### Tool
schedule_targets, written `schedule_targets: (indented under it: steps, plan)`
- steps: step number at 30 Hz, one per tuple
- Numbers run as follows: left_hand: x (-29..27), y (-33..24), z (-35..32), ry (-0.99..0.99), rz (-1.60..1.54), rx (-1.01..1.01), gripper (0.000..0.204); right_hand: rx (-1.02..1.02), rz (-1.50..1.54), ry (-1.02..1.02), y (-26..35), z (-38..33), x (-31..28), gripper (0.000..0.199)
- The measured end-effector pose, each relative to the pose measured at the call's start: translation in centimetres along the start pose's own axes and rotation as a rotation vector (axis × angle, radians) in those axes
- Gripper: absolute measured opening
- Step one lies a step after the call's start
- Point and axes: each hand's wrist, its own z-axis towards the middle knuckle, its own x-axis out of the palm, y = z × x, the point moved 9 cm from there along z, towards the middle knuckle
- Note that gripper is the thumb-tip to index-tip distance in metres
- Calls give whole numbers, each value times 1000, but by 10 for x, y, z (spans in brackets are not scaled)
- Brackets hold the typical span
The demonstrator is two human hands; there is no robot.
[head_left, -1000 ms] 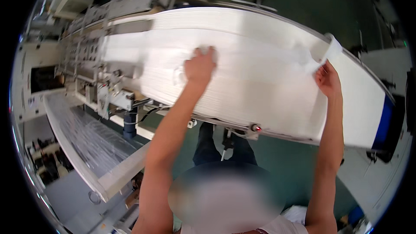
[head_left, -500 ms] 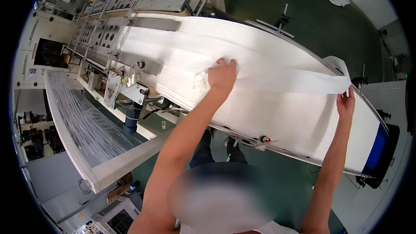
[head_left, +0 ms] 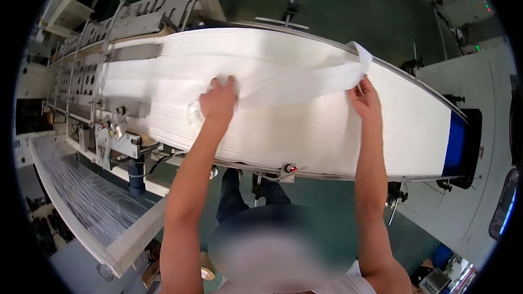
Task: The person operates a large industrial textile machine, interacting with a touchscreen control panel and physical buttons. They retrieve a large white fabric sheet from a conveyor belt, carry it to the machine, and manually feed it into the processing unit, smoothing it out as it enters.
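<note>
A wide layer of thin white sheet material covers the long conveyor bed in front of me. Across it runs a loose white strip, its right end lifted and curling over near the far rail. My right hand pinches that lifted end from below. Farther left, my left hand rests on the layer with its fingers bent and slightly blurred. A crumpled white sheet sticks out at the outer side of this hand, seemingly held in the curled fingers; the palm is hidden.
Metal guide plates and rods stand at the left end of the bed. A sensor with a red light sits on the near rail. Blue belt shows at the right end. A frame with clear film juts out lower left.
My right hand has drawn the strip's end leftward, closer to my left hand, and the end now curls up more. The whole view has shifted as my head turned.
</note>
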Motion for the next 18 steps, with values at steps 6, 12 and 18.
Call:
schedule_targets:
  steps: [6,12,18]
  plan:
    - [-2,-4,4,-6,5,-1,62,164,71,-128,-22,-15,-8,37]
    - [0,1,0,31,17,-23,62,154,168,256,-24,-24,65,36]
    - [-5,-4,0,14,27,-9,60,-22,220,447,27,17,99,36]
